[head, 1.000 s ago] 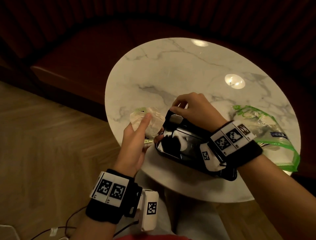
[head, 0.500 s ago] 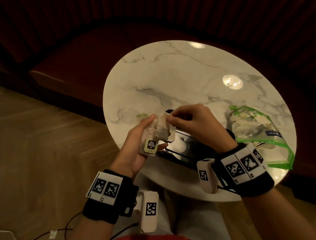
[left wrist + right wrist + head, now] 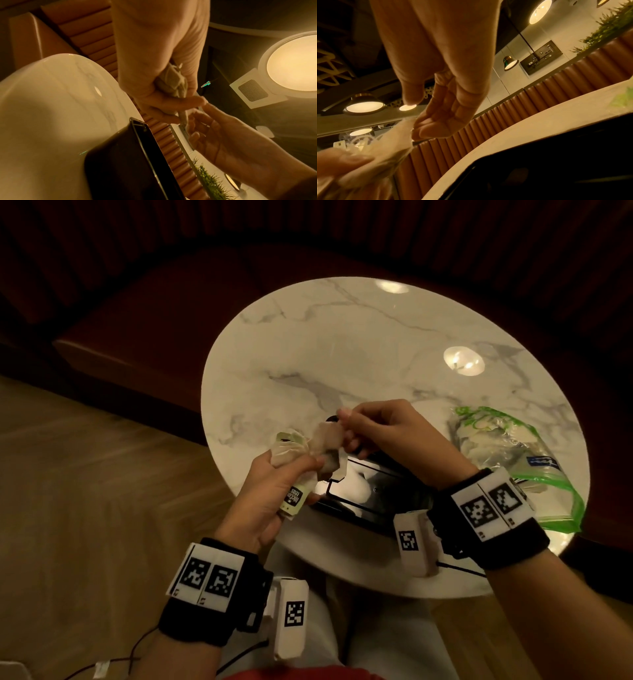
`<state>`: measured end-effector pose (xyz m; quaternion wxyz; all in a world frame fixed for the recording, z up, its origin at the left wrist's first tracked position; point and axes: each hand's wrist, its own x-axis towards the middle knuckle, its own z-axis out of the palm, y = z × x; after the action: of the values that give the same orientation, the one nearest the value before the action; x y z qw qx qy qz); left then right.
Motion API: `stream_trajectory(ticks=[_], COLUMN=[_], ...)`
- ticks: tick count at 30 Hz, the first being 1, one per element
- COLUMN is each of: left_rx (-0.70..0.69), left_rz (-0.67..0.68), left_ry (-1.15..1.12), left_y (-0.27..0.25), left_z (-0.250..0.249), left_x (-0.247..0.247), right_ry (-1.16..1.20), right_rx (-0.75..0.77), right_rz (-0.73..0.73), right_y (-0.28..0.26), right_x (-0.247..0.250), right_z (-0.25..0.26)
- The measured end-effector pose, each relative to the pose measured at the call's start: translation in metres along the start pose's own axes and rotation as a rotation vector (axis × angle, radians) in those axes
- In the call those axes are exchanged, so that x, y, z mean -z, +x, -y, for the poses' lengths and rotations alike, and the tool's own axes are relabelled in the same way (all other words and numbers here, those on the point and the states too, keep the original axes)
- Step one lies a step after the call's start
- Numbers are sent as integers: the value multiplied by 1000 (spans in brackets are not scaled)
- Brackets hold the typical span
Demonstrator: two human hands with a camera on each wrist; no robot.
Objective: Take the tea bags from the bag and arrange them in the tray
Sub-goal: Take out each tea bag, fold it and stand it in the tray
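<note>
Best peeled slowly: left hand (image 3: 274,491) clamped on bunched tea bags (image 3: 291,450), right hand (image 3: 380,433) pinching one tea bag (image 3: 329,440) at their 3 o'clock, above the tray (image 3: 359,501); bag (image 3: 507,453) at 3 o'clock.

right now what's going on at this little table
A person is sorting tea bags over a round marble table. The left hand grips a bunch of tea bags with a paper tag hanging below, while the right hand pinches one tea bag out of that bunch. Both hands are above the near-left end of the black tray. A green-edged plastic bag, with more tea bags inside, lies to the right of the tray.
</note>
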<state>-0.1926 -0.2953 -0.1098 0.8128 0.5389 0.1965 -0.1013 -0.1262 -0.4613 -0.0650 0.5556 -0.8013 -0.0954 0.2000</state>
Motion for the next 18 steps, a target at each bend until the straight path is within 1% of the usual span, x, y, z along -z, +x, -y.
stream_trajectory(ticks=[1,2,4,6,8,10,14,18], left_rx=[3,8,31,77,120,146,153,172], left_rz=[-28,-50,-74,-73,-51,-24,-4,31], left_ry=[4,14,40,53,55,60,137,195], left_y=[1,2,4,6,6,5,5,3], left_z=[0,1,2,4,5,5,4,2], left_x=[1,4,9,11,11,10,12,12], right_ry=[-28,-119,-425,-719,-903,-995,-1076,-1169], right_rx=[-22,-32,-14,10,5,-13,-24,12], right_rz=[-2,2,58,153,226,256,298,348], right_y=[3,8,16,25,33,41,52,51], right_x=[2,4,8,8,5,0,-12,-20], right_z=[-3,-8,-18,-27,-36,-44,-55,-55])
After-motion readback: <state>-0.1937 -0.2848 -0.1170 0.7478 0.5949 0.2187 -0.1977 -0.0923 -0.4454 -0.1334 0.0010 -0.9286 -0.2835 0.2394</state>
